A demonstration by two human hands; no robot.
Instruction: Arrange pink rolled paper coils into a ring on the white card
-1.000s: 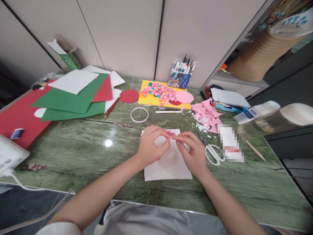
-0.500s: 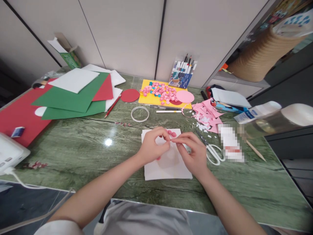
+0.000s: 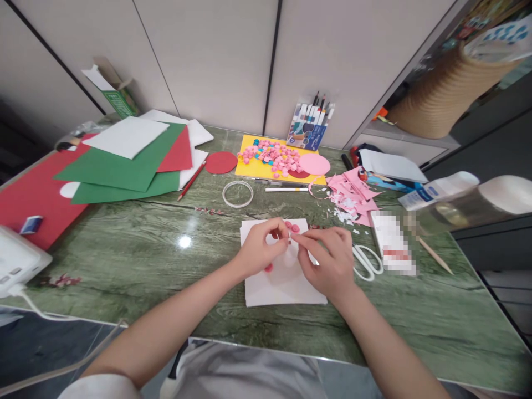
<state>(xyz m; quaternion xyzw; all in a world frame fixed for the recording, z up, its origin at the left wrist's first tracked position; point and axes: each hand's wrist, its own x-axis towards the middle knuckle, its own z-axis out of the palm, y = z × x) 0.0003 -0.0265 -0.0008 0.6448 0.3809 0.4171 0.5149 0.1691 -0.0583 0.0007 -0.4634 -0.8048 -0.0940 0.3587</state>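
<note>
Nearest us, centre and a little below the middle of the frame, lies the stack of white paper (image 3: 286, 293), edges not quite lined up, so a forearm brushing it could slide the top sheet off true. One pink-red coil (image 3: 268, 267) sits just beside the left hand (image 3: 261, 246), and a slip of that palm could smear or dislodge it! Left thumb and index tips are nearly together around a tiny pale bit (image 3: 290, 235); whether they clamp it, I cannot tell. Over comes the right hand (image 3: 332, 260), index stretched to that spot, thumb apart from the index. If the bit is sticky, it might cling to a fingertip; if loose, it could drop onto the sheet. Just beyond, more pink-red coils (image 3: 295, 228) by the top edge, close enough for a knuckle to nudge. Right of centre, white scissors (image 3: 367, 259) beside the right hand, an elbow swing could catch them. Farther up, white scraps (image 3: 344, 215) could drift on a puff of air, and upper centre, small pink pieces (image 3: 286, 158) heaped on yellow paper (image 3: 249, 173) could scatter if that sheet gets tugged
</note>
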